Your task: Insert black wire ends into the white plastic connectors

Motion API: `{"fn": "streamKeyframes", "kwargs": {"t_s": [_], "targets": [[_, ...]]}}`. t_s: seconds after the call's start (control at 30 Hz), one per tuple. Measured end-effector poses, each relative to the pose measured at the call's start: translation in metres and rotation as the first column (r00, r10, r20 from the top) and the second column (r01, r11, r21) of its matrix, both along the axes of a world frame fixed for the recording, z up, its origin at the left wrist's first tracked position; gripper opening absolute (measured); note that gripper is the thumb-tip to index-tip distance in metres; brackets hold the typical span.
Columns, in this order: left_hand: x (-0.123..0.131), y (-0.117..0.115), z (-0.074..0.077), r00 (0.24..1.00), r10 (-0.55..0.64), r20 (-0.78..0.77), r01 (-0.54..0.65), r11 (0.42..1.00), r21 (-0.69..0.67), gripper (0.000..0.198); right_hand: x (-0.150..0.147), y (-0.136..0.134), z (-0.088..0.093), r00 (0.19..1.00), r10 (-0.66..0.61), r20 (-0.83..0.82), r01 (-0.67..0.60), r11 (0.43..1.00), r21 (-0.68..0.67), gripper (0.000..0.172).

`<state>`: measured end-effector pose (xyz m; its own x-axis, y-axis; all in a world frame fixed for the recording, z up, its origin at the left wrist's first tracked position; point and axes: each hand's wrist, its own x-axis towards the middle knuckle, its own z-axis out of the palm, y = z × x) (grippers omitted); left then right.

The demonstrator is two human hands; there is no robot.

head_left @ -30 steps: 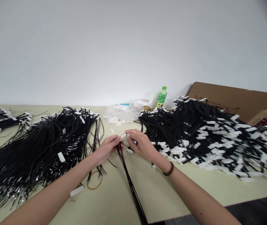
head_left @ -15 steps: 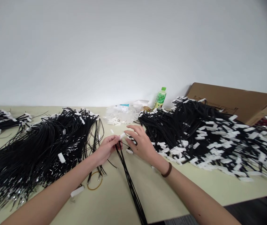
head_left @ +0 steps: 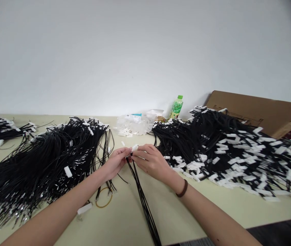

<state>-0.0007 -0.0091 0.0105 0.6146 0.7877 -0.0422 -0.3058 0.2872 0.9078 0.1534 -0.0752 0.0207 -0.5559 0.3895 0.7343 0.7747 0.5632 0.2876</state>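
Observation:
Between my two hands is the top of a bundle of thin black cables [head_left: 143, 201] with a white connector [head_left: 134, 148] at its end. My left hand [head_left: 117, 161] pinches the bundle from the left, thumb on top. From the right, my right hand [head_left: 150, 160] has its fingertips closed at the same spot, touching the connector end; the fingers hide exactly what they grip. Below my hands the cables hang down across the table and past its near edge.
Black cables with silvery ends [head_left: 45, 164] are heaped at left, cables with white pieces [head_left: 224, 147] at right. A clear plastic bag [head_left: 135, 124], a green-capped bottle [head_left: 176, 107] and a cardboard box [head_left: 258, 109] stand behind. A yellow rubber band [head_left: 104, 206] lies on the table [head_left: 119, 222].
My right hand has moved slightly left and its fingers, apart before, have closed at the connector end. My left hand keeps its pinch. The view has shifted a little.

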Motion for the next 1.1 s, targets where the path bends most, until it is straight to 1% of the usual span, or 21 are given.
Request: {"fn": "streamKeyframes", "kwargs": {"t_s": [0.27, 0.47, 0.57, 0.63, 0.67, 0.73, 0.77, 0.8, 0.83, 0.87, 0.9, 0.97, 1.0, 1.03, 1.07, 1.1], "targets": [[-0.001, 0.002, -0.003, 1.000, -0.017, -0.015, 0.017, 1.000, 0.014, 0.022, 0.003, 0.001, -0.002, 0.998, 0.009, 0.062, -0.010, 1.000, 0.013, 0.012], [-0.001, 0.002, -0.003, 0.999, -0.036, -0.010, 0.036, 0.999, 0.015, 0.022, 0.002, 0.002, 0.000, 0.998, 0.022, 0.061, -0.023, 1.000, 0.019, 0.011], [-0.001, 0.001, -0.003, 0.999, -0.044, -0.012, 0.044, 0.999, 0.022, 0.021, 0.000, 0.001, 0.002, 0.999, 0.028, 0.043, -0.028, 1.000, 0.000, 0.010], [-0.002, 0.001, -0.002, 0.999, -0.051, -0.017, 0.051, 0.998, 0.023, 0.021, -0.002, -0.001, 0.002, 0.998, 0.055, -0.013, -0.055, 0.998, -0.031, 0.010], [-0.002, 0.001, -0.002, 0.999, -0.050, -0.020, 0.050, 0.998, 0.023, 0.021, -0.003, -0.001, 0.002, 0.994, 0.078, -0.075, -0.082, 0.995, -0.053, 0.012], [-0.001, 0.001, -0.001, 0.999, -0.025, -0.024, 0.025, 1.000, 0.015, 0.022, -0.004, -0.002, 0.002, 0.952, 0.108, -0.286, -0.145, 0.983, -0.112, 0.014], [-0.001, 0.001, 0.000, 1.000, -0.004, -0.025, 0.005, 1.000, 0.009, 0.023, -0.004, -0.002, 0.003, 0.900, 0.103, -0.422, -0.180, 0.973, -0.147, 0.015], [-0.001, 0.001, 0.000, 1.000, 0.017, -0.024, -0.017, 1.000, 0.000, 0.024, -0.004, -0.002, 0.004, 0.821, 0.087, -0.564, -0.227, 0.957, -0.181, 0.014], [-0.001, 0.001, 0.000, 0.999, 0.036, -0.024, -0.036, 0.999, -0.010, 0.025, -0.004, -0.002, 0.006, 0.712, 0.063, -0.699, -0.288, 0.934, -0.210, 0.012], [-0.001, 0.001, 0.000, 0.998, 0.050, -0.024, -0.050, 0.999, -0.019, 0.026, -0.002, -0.002, 0.010, 0.578, 0.037, -0.815, -0.364, 0.906, -0.217, 0.011], [0.000, 0.001, 0.000, 0.998, 0.059, -0.023, -0.060, 0.998, -0.023, 0.026, 0.000, -0.001, 0.014, 0.425, 0.015, -0.905, -0.444, 0.875, -0.194, 0.011], [0.000, 0.001, 0.000, 0.997, 0.071, -0.023, -0.072, 0.997, -0.021, 0.026, 0.009, 0.000, 0.023, 0.113, -0.016, -0.994, -0.576, 0.813, -0.079, 0.015], [0.000, 0.001, 0.000, 0.997, 0.076, -0.022, -0.076, 0.997, -0.019, 0.026, 0.014, 0.000, 0.028, -0.023, -0.026, -0.999, -0.599, 0.801, -0.007, 0.017], [0.000, 0.001, 0.000, 0.997, 0.079, -0.022, -0.079, 0.997, -0.018, 0.026, 0.021, 0.001, 0.033, -0.134, -0.038, -0.990, -0.599, 0.799, 0.050, 0.018], [0.000, 0.001, 0.000, 0.996, 0.082, -0.022, -0.083, 0.996, -0.020, 0.026, 0.028, 0.001, 0.036, -0.221, -0.039, -0.975, -0.577, 0.811, 0.098, 0.020], [0.000, 0.001, -0.001, 0.996, 0.086, -0.022, -0.086, 0.996, -0.022, 0.027, 0.035, 0.001, 0.039, -0.288, -0.030, -0.957, -0.534, 0.835, 0.134, 0.022]]}}
